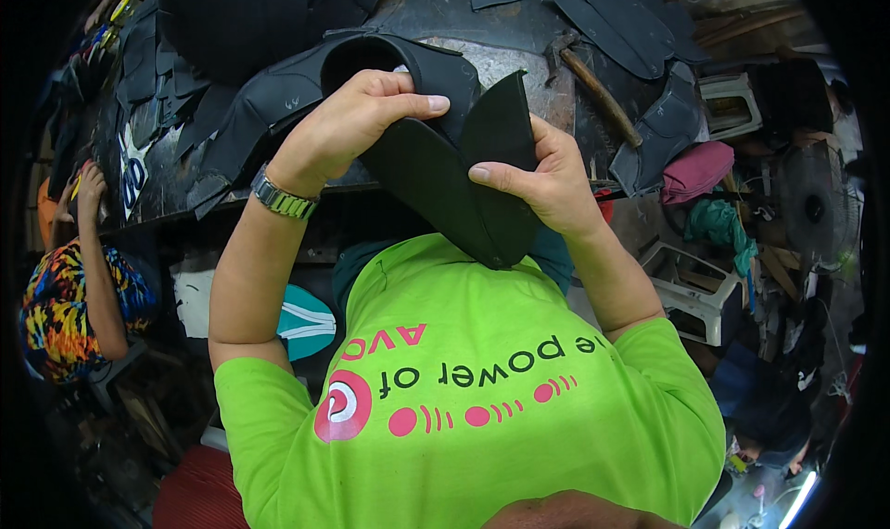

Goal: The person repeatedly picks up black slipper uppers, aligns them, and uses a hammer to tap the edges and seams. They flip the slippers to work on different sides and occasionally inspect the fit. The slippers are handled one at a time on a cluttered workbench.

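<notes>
Both hands are bending a black shoe upper (445, 172) at the table's near edge: left hand (348, 126) and right hand (547, 181) fingers pinching its soft, light, pliable flaps.

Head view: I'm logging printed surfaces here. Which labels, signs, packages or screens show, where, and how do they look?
Shirt print: on the lime-green shirt, bottom centre; dark lettering with pink dots and a pink swirl.
White tag: left on the workbench among black leather pieces; narrow strip with dark-blue marks.
No screens or packages can be made out.

Hammer (593, 89), pink cloth (697, 170), perhaps white stools (695, 293) beside the bench.
</notes>
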A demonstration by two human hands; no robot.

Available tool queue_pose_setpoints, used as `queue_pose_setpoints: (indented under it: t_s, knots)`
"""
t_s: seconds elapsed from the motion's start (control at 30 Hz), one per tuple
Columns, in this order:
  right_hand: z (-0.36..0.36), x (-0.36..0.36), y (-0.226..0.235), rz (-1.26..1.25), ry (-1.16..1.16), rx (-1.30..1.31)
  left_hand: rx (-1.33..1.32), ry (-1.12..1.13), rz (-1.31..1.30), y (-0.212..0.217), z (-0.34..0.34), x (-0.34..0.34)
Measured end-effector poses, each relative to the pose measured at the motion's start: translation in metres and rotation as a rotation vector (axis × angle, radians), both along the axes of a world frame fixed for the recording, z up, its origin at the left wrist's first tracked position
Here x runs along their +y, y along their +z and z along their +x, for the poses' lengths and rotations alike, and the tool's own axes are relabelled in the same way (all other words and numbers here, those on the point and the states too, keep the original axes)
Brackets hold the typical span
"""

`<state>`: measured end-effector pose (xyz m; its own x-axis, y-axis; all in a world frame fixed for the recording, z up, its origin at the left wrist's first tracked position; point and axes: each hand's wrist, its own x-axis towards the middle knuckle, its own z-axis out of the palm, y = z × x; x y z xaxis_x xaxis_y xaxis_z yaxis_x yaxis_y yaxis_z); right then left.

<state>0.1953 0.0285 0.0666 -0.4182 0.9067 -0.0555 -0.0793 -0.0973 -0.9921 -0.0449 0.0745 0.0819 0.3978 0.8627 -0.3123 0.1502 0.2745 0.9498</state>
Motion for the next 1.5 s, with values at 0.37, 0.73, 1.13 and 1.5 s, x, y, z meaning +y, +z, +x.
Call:
queue_pose_setpoints:
  t_s: [0.37,0.73,1.13,1.5]
  knots:
    - [-0.003,-0.002,-0.006,-0.029,-0.041,0.040,0.029,-0.011,0.078,-0.007,0.001,0.001]
    - [-0.010,-0.002,-0.012,0.032,-0.095,-0.002,0.121,-0.154,0.599,-0.001,0.006,-0.007]
    - [0.009,0.009,0.002,0.941,-0.041,-0.619,0.288,-0.103,0.452,-0.001,0.018,-0.020]
    - [-0.005,0.010,-0.021,0.689,-0.196,-0.468,0.234,0.009,0.379,0.007,0.017,-0.028]
